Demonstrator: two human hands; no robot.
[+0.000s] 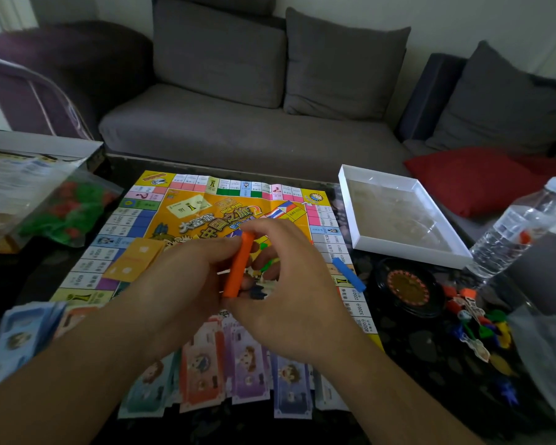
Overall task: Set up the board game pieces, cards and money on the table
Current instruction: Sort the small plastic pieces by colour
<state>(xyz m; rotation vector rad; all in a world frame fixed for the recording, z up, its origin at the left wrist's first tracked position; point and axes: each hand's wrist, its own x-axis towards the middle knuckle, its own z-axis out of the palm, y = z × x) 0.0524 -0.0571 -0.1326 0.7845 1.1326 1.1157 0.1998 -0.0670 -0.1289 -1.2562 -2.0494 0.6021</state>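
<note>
Two bare hands hold an orange stick above a paper game board on a dark desk.

The left hand (187, 277) and right hand (289, 284) each have their grip clamped on the orange stick (238, 264), over the middle of the board (193, 207). Orange cards (135, 258) lie on the board's left part, a blue stick (349, 273) at its right edge. Paper money (238, 374) is fanned along the near edge. Small coloured pieces (475, 319) sit to the right, beside a black spinner (405, 285).
</note>
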